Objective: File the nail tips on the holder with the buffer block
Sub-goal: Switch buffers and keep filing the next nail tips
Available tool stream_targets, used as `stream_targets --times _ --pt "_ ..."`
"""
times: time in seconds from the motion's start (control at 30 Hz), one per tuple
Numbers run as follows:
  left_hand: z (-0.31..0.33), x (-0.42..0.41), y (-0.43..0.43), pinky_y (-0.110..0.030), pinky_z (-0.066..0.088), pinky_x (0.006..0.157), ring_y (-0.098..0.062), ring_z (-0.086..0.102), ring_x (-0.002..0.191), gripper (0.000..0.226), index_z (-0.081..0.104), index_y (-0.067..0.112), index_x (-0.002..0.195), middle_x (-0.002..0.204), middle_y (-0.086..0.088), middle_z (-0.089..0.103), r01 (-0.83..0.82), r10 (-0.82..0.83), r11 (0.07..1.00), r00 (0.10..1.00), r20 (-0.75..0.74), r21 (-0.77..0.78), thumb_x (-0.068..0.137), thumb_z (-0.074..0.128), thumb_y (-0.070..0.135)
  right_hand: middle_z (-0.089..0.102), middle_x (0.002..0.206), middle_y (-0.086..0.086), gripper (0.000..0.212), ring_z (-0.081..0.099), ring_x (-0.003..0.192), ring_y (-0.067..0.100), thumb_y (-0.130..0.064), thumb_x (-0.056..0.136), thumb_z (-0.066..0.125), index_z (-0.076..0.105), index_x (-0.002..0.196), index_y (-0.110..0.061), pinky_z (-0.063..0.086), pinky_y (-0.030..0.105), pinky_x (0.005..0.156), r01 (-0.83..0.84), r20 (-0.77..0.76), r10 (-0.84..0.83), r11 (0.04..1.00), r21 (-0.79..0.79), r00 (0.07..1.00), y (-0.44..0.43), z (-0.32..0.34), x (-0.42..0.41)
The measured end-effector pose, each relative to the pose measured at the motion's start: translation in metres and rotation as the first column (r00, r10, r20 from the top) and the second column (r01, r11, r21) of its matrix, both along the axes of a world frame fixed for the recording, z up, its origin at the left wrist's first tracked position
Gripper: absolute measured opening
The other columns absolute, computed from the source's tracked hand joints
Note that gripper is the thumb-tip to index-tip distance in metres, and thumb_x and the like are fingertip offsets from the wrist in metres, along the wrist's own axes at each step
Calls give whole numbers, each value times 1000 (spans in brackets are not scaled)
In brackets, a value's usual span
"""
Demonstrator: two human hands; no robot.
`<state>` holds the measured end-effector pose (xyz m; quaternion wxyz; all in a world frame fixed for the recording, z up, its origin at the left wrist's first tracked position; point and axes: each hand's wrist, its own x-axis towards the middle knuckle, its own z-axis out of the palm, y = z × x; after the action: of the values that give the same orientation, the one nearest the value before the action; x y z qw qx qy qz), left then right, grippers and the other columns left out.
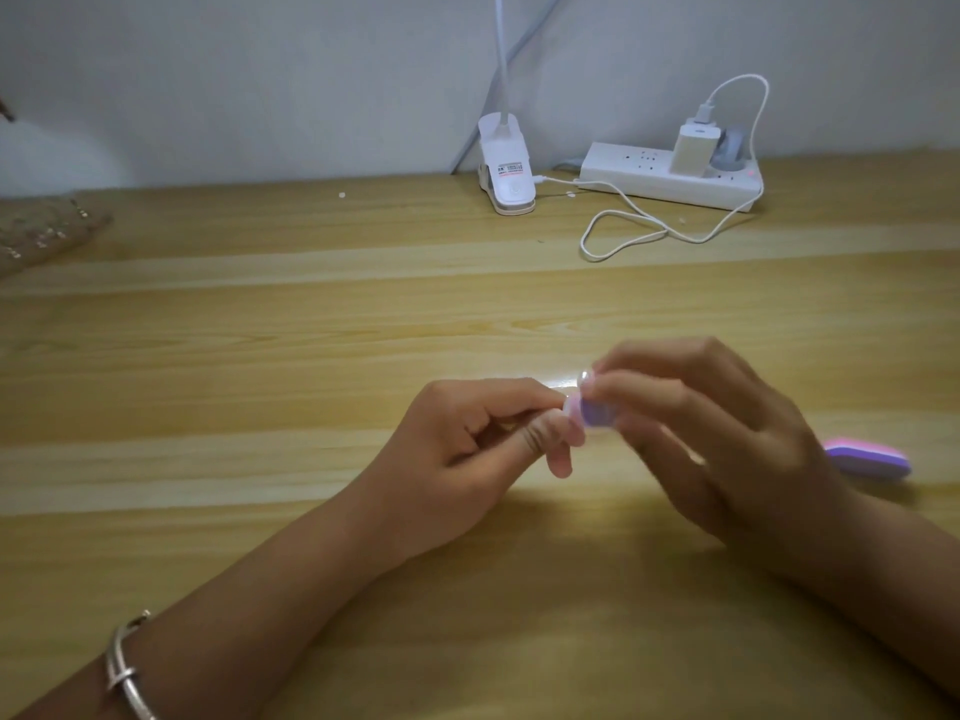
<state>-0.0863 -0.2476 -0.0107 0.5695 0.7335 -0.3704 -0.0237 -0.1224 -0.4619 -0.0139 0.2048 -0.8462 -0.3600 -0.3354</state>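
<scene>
Silver bangle [124, 667] on the near wrist, a person works at a pale wooden worktop [311, 330], both hands raised just above it and meeting at mid-frame. The left hand [467, 444] curls its fingers [519, 402] in a tight pinch on a pale nail tip [571, 410], whose holder is hidden inside the grip and cannot be made out. The right hand [727, 439] closes thumb and forefinger narrowly on a small purple buffer block [597, 414]. Only the near end of it shows; the rest lies under the fingers. Block and nail tip touch, the block lying to the right of the tip. Its long axis seems to run rightward into the right hand's grip, across the tip's edge. Blur makes the tip's own direction hard to read, though it appears to point toward the right hand. The filing stroke looks to be in hand and turns on that contact, with the right hand working the block and the left apparently steadying the tip. A second block [867, 458], striped pink, purple and white, lies flat on the worktop just beyond the right hand, its long axis running left to right and partly hidden by the wrist. Well apart at the back stand a white clip lamp [506, 174], a power strip [670, 181] carrying a charger [693, 148], and a looped white cable [639, 231]. Beaded fabric [41, 236] sits at the left edge.
</scene>
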Motion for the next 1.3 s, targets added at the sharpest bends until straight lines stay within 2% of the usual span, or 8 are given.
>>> stream_targets --times 0.2,0.37,0.5,0.7,0.93,1.1,1.2,1.3 --pt "3 -1 0 -52 46 58 -41 61 64 23 73 2 93 76 -6 71 20 -20 1000 1000 10 11 95 55 17 67 109 17 25 63 101 26 2 94 65 67 118 -5 49 29 95 -70 27 71 998 -5 997 7 -3 -7" --pt "2 -1 0 -51 46 64 -38 59 66 22 71 5 88 71 -1 70 5 -3 1000 998 -63 23 98 55 16 66 107 17 18 65 97 28 2 94 65 71 110 0 53 38 86 37 5 -37 995 88 999 0 1 0" --pt "2 0 1 -40 46 60 -30 59 63 25 70 3 83 69 -5 67 63 -61 997 997 -50 36 96 53 17 66 110 14 30 63 100 25 3 92 68 62 119 -7 48 27 94 -60 37 60 998 5 998 8 -3 -7" --pt "3 -2 0 -7 36 61 3 50 54 27 64 -4 81 62 -2 59 115 -115 993 979 -170 -6 98 46 6 67 104 17 21 67 91 29 -2 94 69 71 114 -9 52 32 86 19 39 -22 996 85 999 5 2 -6" --pt "6 -3 1 -7 29 45 2 39 41 28 54 5 77 57 4 48 179 -205 979 876 -436 -102 98 38 13 68 102 19 18 68 89 29 -4 98 60 71 112 2 54 39 79 29 -1 -29 997 72 1000 4 4 -5" --pt "10 -2 2 -8 29 43 3 38 41 26 49 6 76 56 9 42 258 -289 957 824 -487 -132 98 35 10 67 106 19 29 65 89 27 8 90 66 70 116 -2 51 30 87 -22 -12 21 1000 -21 1000 9 -1 -8" --pt "12 -1 3 -7 27 40 3 36 40 26 48 6 77 57 9 42 271 -291 955 799 -525 -117 98 35 13 67 105 18 18 66 93 29 4 92 64 72 108 1 54 39 84 68 -12 -68 996 58 998 -1 2 0" --pt "13 -1 3 -7 27 38 4 37 40 27 50 8 78 57 11 44 310 -334 940 771 -542 -139 99 34 12 65 111 14 20 63 102 22 -2 99 61 66 117 -7 51 30 92 -49 -21 51 994 102 998 6 -1 -7"
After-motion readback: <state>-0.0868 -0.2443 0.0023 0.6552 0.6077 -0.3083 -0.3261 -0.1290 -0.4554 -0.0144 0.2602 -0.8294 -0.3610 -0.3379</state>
